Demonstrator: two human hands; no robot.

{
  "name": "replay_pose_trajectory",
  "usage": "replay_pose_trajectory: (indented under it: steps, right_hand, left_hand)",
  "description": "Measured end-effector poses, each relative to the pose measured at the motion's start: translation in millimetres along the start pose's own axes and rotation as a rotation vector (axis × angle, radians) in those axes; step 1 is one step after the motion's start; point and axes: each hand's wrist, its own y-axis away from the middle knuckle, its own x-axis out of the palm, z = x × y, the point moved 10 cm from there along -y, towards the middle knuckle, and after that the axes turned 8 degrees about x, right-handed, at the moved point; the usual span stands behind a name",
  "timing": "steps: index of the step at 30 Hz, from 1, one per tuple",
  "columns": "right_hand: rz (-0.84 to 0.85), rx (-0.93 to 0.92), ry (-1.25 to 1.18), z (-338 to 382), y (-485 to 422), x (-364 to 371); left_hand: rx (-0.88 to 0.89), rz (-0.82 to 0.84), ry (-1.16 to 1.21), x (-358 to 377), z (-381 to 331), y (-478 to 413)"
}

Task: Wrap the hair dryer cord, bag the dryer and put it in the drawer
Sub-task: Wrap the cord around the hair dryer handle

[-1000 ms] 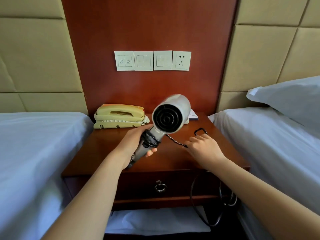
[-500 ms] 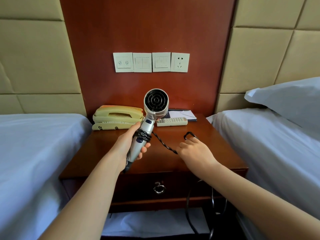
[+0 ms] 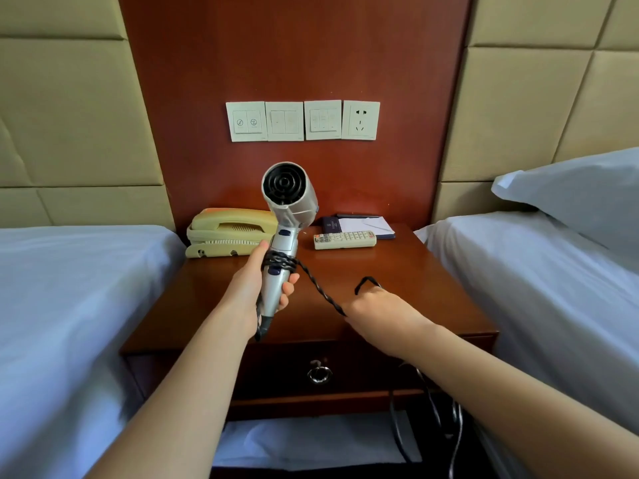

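Righted since a moment ago, the hair dryer (image 3: pixel 289 202) sits gripped in my left fingers (image 3: pixel 287 291), right hand (image 3: pixel 377 305) pinching the cord (image 3: pixel 318 288); slack could unravel the coils (image 3: pixel 281 262).

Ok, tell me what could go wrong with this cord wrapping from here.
1. The cord coils on the hair dryer handle lie right by the thumb of the left hand; the next turn may trap it.
2. Slack beyond the right hand hangs below the nightstand front and could snag on its edge.
3. A swung loop might sweep the remote control.
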Motion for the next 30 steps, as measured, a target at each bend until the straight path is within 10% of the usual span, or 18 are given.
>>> replay_pose_trajectory:
  steps: [10,24,30]
  right_hand:
    - [-0.212,0.057,-0.461,-41,7,-45]
    - [-0.291,-0.038,-0.114,-21,25,-44]
    - [-0.473,-0.149,0.006,3,30,-72]
  left_hand:
    - [0.036,-0.226,0.070,-9,1,-13]
    - [-0.076,-0.157,0.014,-1,18,-19]
    - [0.229,-0.291,-0.390,1,-12,7]
